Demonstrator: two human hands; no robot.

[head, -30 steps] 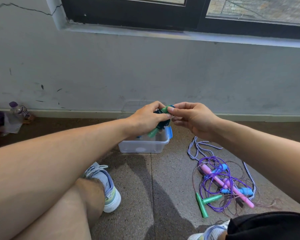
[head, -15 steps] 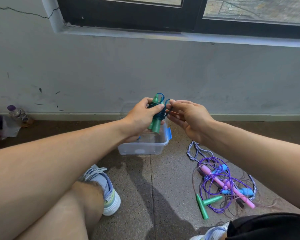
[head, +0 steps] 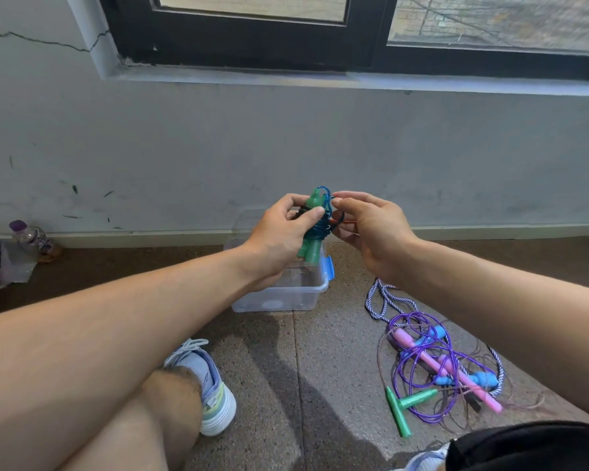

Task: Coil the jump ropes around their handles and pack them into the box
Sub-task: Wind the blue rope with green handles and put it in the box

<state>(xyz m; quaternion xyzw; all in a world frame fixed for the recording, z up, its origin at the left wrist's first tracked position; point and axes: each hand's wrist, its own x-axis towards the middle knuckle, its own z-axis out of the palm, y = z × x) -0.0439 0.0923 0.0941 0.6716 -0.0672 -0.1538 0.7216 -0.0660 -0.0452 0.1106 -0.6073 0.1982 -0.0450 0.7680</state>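
A person sits on a speckled floor [head: 286, 385] facing a grey wall [head: 286, 141] under a dark-framed window [head: 245, 32]. The left hand [head: 283, 236] grips a pair of green handles [head: 312, 229] held upright, with dark blue rope [head: 320, 226] wound around them. The right hand [head: 371, 229] is just beside the bundle, its fingertips [head: 337, 196] pinching a blue loop at the top. Below the hands stands a clear plastic box [head: 286, 297] with a blue latch. To the right on the floor lies a tangled pile of ropes [head: 432, 362]: purple cord, a blue-and-white braided rope, and pink, blue and green handles. A bottle [head: 31, 236] lies by the wall at the left. A pale shoe [head: 208, 385] shows near the bent knee.
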